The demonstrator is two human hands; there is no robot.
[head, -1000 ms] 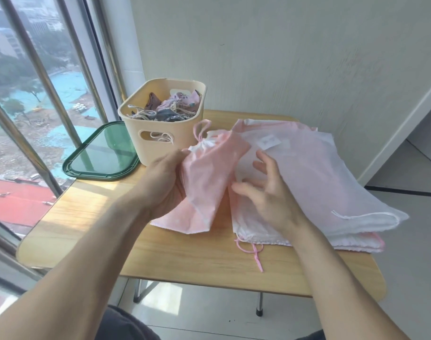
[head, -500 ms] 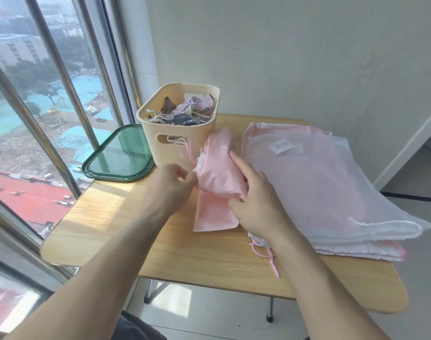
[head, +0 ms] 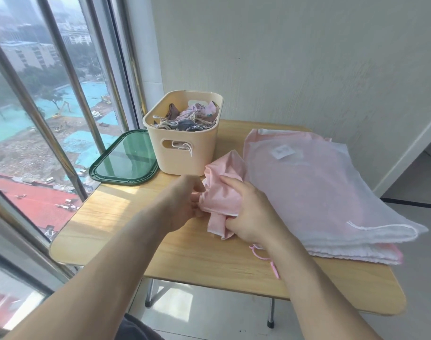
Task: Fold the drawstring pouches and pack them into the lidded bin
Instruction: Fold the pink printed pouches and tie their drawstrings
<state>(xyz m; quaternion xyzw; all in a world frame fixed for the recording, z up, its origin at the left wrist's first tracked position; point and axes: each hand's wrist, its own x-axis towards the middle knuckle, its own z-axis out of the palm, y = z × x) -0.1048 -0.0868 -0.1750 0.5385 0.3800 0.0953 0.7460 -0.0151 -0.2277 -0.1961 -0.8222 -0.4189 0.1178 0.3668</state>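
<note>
A small pink drawstring pouch lies bunched and partly folded on the wooden table, in front of the bin. My left hand grips its left edge with curled fingers. My right hand grips its right side, fingers wrapped round the cloth. The beige bin stands open at the back, holding several folded pouches with cords. Its green lid lies flat to the left of it. A stack of large pink and white pouches lies on the right of the table.
A window with metal bars runs along the left, close to the table edge. A pale wall stands behind the table. A pink cord trails from the stack toward the front edge. The stack overhangs the table's right side.
The pink pouch has been folded down into a smaller, bunched bundle. Both hands have closed in round it, the right hand now wrapping its right side.
</note>
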